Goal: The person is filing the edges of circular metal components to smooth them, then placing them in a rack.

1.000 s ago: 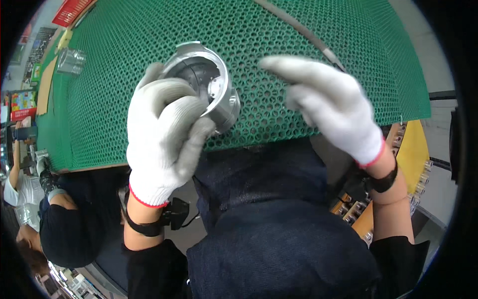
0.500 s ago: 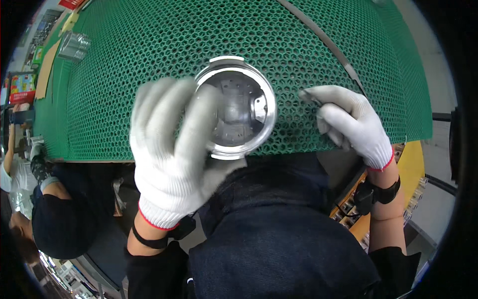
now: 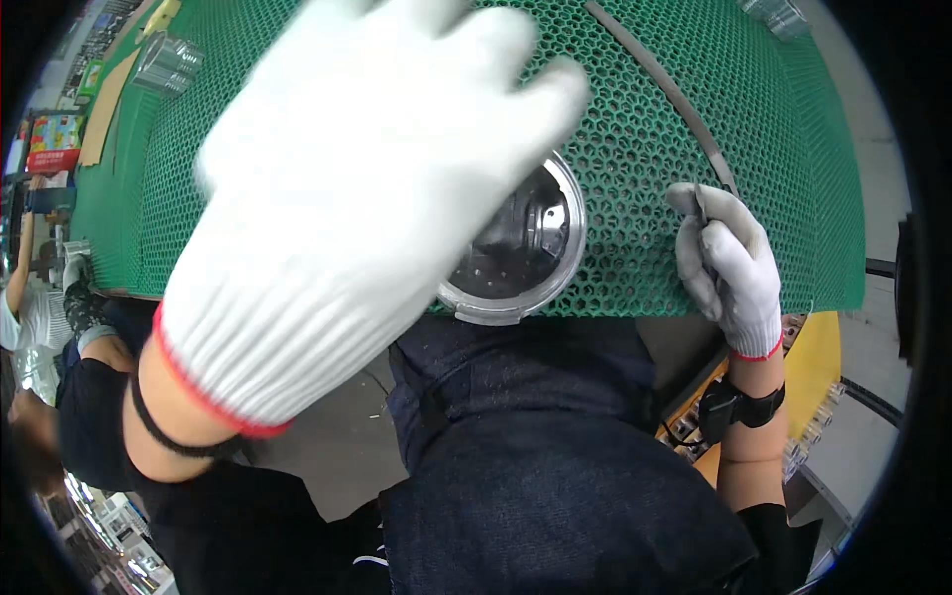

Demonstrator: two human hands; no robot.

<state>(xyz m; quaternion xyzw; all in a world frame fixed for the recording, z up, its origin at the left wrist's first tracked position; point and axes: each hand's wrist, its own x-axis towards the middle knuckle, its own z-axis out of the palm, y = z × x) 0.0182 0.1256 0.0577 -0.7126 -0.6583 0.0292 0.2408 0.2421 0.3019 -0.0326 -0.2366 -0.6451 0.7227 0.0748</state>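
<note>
My left hand [image 3: 357, 188], in a white knitted glove with a red cuff, is raised close to the camera, back upward and blurred. Its thumb and fingers stand apart; the upper edge of the view cuts off some fingertips. Under it on the green mat sits a round metal housing [image 3: 570, 253] with a silvery rim and a dark, glossy inside, its left and far parts hidden by the glove. Right of the housing, my gloved right hand [image 3: 729, 258] is closed on a thin dark metal tool [image 3: 700, 205], pinched between thumb and fingers with its tip up.
A green honeycomb mat [image 3: 635, 268] covers the table. A long grey strip [image 3: 659, 79] runs down to near my right hand. Ribbed metal cylinders [image 3: 167, 64] stand far left, with another [image 3: 783, 18] far right. A yellow tray [image 3: 818, 367] of small metal parts is lower right. Someone sits at left.
My left hand has risen from beside the housing and moved up and forward over it. The right hand, keeping the thin tool, has shifted slightly right. The view has shifted a little.
</note>
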